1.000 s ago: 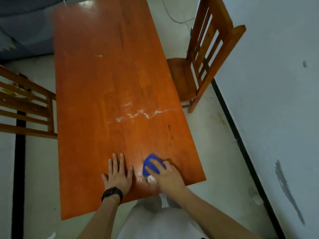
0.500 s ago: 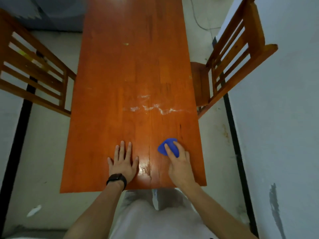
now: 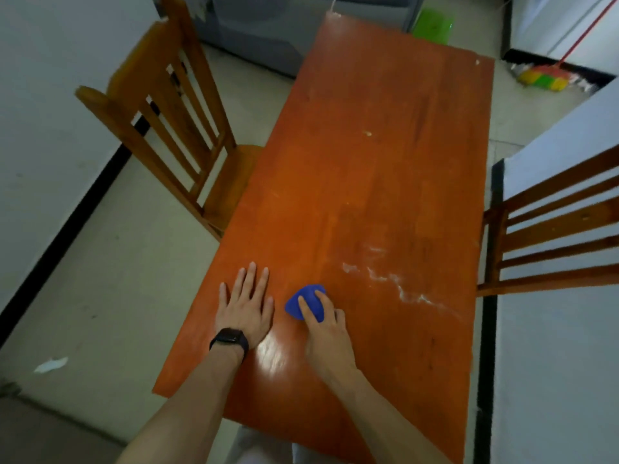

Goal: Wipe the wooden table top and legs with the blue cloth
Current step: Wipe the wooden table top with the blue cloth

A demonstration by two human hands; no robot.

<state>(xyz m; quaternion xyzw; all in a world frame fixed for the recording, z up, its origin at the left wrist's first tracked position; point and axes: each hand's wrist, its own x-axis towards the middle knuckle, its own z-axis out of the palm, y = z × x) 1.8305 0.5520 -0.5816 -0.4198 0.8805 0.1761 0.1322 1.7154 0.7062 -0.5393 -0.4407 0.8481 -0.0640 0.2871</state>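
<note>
Two hands on the wooden table top, both near its near end. Left hand lies flat, fingers straight and spread, holding nothing; a black watch on the wrist. It looks to be bracing. Right hand presses the blue cloth onto the wood, index and middle fingers laid over it, the others curled at its edge; the cloth is bunched small, just beside the left hand. Step in hand: wiping the top, early on by my reading. A white smear lies right of the cloth, apart from it; a pale speck sits further up. Next move calls for sweeping the cloth right across the smear with steady pressure. Legs not in view. Wooden chairs stand left and right; a broom, somewhat blurred, rests on the floor beyond.
</note>
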